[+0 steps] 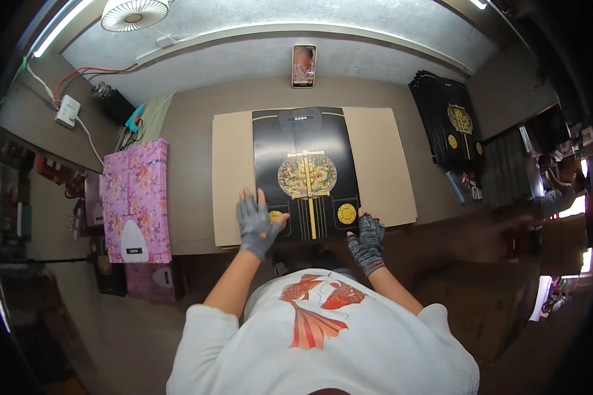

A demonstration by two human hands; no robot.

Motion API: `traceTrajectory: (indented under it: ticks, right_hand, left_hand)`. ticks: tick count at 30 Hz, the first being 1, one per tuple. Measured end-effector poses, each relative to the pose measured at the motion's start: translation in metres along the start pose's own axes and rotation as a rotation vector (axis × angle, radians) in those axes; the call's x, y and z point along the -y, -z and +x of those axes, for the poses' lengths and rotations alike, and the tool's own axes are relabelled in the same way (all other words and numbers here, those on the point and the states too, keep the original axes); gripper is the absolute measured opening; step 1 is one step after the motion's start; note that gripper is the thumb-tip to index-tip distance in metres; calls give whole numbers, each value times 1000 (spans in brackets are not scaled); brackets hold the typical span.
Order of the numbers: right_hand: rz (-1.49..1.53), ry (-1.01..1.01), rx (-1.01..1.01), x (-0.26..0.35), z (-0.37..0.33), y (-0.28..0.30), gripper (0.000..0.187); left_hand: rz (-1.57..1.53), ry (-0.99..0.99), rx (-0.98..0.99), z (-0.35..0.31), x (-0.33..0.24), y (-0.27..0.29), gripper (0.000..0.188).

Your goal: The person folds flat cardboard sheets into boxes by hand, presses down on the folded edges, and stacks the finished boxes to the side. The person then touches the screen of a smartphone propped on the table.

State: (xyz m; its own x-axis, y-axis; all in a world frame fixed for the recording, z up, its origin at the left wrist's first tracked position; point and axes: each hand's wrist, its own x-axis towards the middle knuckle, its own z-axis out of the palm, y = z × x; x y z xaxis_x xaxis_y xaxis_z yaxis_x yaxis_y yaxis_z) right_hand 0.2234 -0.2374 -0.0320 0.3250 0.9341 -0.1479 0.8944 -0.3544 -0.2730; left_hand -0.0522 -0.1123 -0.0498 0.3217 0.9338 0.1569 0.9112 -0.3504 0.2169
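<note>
A black garment-shaped cover [290,138] with a gold and multicoloured round emblem lies flat in front of me. Under it spreads a wide tan cardboard sheet [382,151], apparently stacked on more sheets. My left hand [255,225], in a grey fingerless glove, rests with spread fingers across the cover's left edge near its lower corner. At the lower right corner my right hand [367,242], in a darker grey knitted fingerless glove, touches the cover's edge with thumb and fingers apart. Neither hand appears to grip anything.
A stack of pink floral pieces [135,197] stands left, with teal-handled scissors [135,118] behind. A phone [304,66] leans against the back wall. More black covers [441,118] are piled at the right, near a blue stick-like object [454,187]. A power strip [68,110] hangs left.
</note>
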Motion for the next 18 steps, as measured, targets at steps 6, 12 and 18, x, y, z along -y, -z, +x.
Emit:
traceTrajectory:
  ticks: [6, 12, 18]
  right_hand:
    - [1589, -260, -239, -13, 20, 11, 64]
    - [1826, -580, 214, -42, 36, 22, 22]
    - [1707, -609, -186, -119, 93, 105, 21]
  left_hand:
    - [-1256, 503, -119, -17, -6, -13, 62]
    - [-1466, 510, 331, 30, -70, 1, 59]
    - [-1393, 395, 719, 73, -140, 3, 53]
